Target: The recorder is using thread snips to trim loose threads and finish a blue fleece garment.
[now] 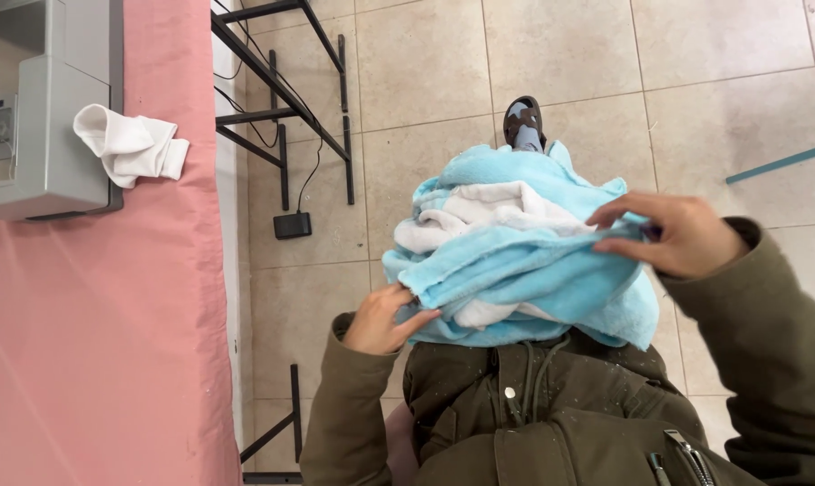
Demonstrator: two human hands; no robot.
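A fluffy light-blue and white fleece cloth (516, 261) lies bunched on my lap, above my olive-green jacket. My left hand (382, 319) pinches the cloth's lower left edge between thumb and fingers. My right hand (673, 236) grips the cloth's right edge, fingers curled over the fabric. One shoe (524, 121) shows beyond the cloth on the tiled floor.
At the left stands a table with a pink cover (92, 342). A grey sewing machine (38, 117) sits at its far corner with a white folded cloth (130, 144) beside it. Black table legs and a foot pedal (292, 225) with a cable are on the beige tiles.
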